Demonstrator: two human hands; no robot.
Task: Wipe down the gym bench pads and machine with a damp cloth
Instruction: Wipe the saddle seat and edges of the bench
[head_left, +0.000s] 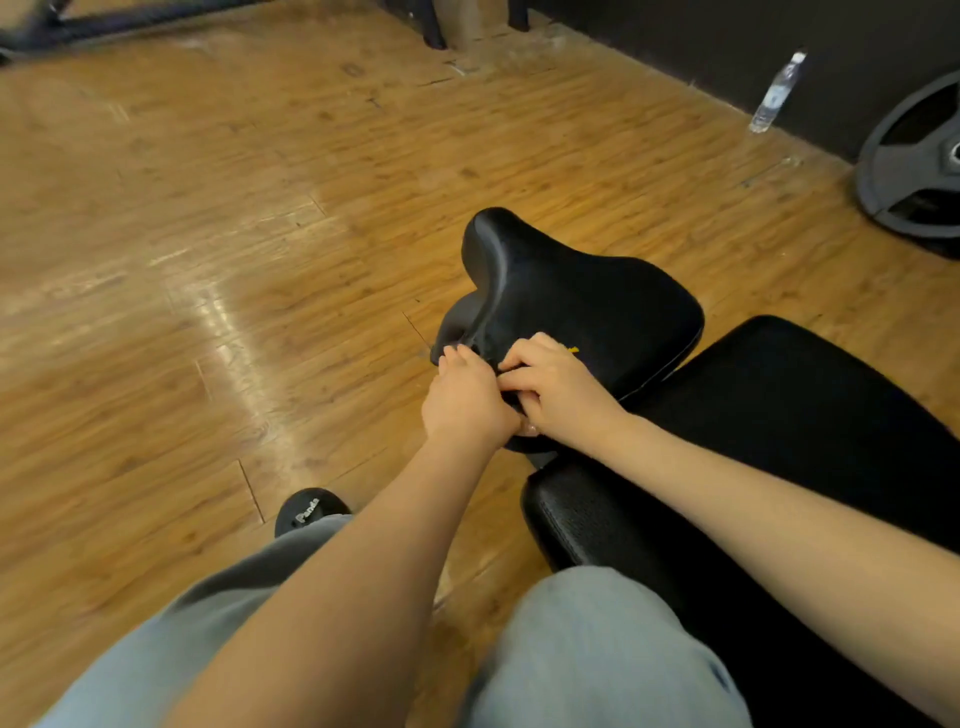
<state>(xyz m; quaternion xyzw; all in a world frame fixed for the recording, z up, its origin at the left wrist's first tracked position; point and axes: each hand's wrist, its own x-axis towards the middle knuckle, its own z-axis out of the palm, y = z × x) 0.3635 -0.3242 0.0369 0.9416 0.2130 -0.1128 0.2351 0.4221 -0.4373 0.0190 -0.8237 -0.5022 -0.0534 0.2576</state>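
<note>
The black seat pad (582, 291) of the gym bench tilts up ahead of me, and the long black back pad (779, 415) runs toward the lower right. My left hand (465, 400) and my right hand (558, 384) meet at the seat pad's near left corner. Both have curled fingers that grip a small dark bunched thing, apparently a dark cloth (511, 399), mostly hidden between them. A small yellow mark (572, 349) shows on the pad just past my right knuckles.
Wooden floor (234, 234) stretches to the left and ahead. A weight plate (914, 161) and a water bottle (776, 93) stand against the dark wall at the right. A dark machine frame (104, 23) lies at the top left. My black shoe (311, 512) and grey trouser legs are below.
</note>
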